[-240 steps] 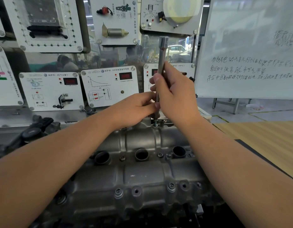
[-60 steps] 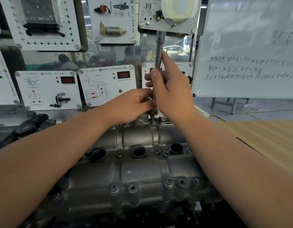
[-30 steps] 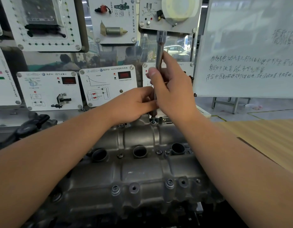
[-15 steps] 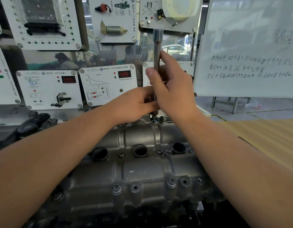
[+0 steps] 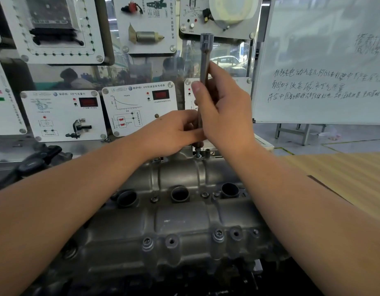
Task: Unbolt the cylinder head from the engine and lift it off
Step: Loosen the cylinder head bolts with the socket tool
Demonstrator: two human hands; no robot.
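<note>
Gripping the lower shaft, left hand (image 5: 174,133) steadied an upright socket extension (image 5: 204,67); right hand (image 5: 225,112) fingers pinched it higher, on a rear bolt (image 5: 198,153). Cylinder head (image 5: 174,221) sat bolted on the engine, mid-frame. Front bolts (image 5: 218,234) remained, so early going. Training panels (image 5: 140,107), whiteboard (image 5: 323,60) behind; bench (image 5: 345,178) right.

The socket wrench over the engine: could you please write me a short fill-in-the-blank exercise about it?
1. The socket wrench stands nearly ____ over the engine.
2. The ____ hand grips the wrench higher up than the other hand.
3. The wrench's lower end meets a bolt on the engine's ____ edge.
4. To the right hangs a ____ with handwriting.

Missing words: upright; right; far; whiteboard
</note>
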